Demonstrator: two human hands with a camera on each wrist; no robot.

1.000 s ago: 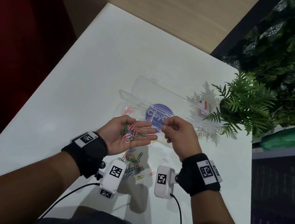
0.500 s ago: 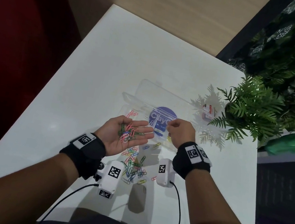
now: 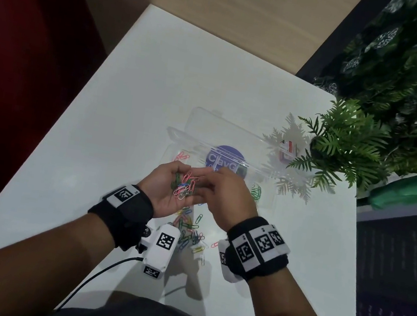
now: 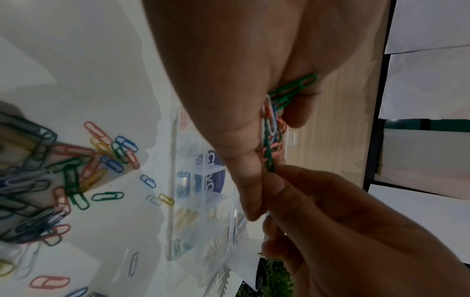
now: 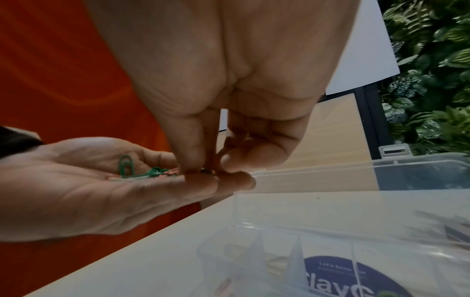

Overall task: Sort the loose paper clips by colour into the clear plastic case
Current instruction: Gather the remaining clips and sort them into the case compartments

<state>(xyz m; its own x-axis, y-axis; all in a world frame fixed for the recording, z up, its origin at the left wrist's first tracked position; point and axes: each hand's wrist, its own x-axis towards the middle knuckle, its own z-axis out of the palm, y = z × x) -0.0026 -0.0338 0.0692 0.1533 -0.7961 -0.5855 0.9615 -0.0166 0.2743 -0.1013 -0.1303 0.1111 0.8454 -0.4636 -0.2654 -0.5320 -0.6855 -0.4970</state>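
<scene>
Head view showed, left of the clear plastic case (image 3: 202, 123), the left hand (image 3: 167, 195) cupping mixed paper clips (image 3: 184, 185); the right hand (image 3: 222, 199) pinched a green clip (image 4: 268, 160) there. Light, springy and slippery, clips likely tangle; grip one loop end.

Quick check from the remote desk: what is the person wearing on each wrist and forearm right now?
Both forearms are bare, with no sleeves. The left hand and right hand each have a black fabric wrist strap carrying white tags printed with black square codes. A white camera box with two more such codes hangs under the left wrist, trailing a black cable. A similar white box sits under the right.
</scene>
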